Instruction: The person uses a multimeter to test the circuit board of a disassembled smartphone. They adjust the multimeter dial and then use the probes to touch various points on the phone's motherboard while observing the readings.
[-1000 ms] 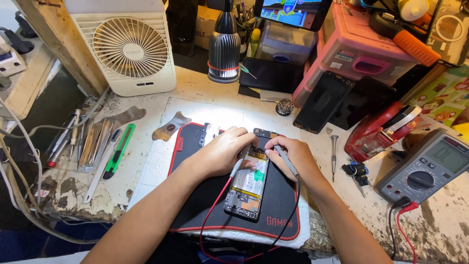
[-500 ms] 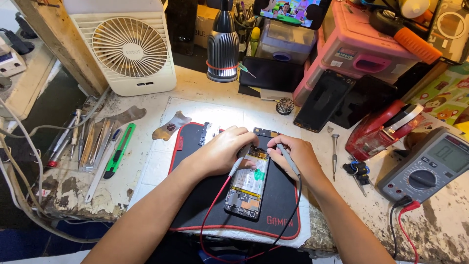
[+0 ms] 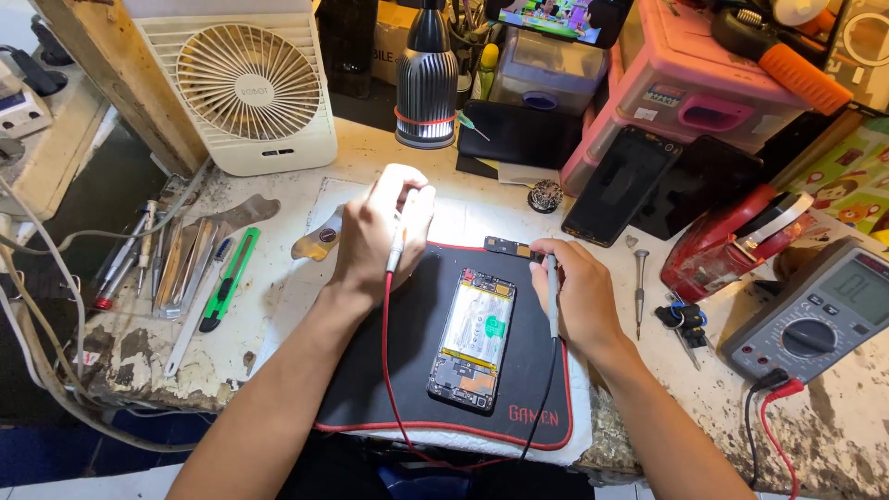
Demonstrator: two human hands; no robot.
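Hands with meter probes over an opened phone (image 3: 474, 338)
Left hand (image 3: 378, 231) grips the red-wired probe (image 3: 396, 248), lifted; right hand (image 3: 576, 296) pinches the black-wired probe (image 3: 552, 298) beside a small circuit board (image 3: 507, 246)

Opened phone (image 3: 475, 339) (back off) flat on mat, probes (image 3: 553, 298) in hand

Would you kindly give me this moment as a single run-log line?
left hand: holds red probe, raised | right hand: black probe by small board | opened phone on black mat
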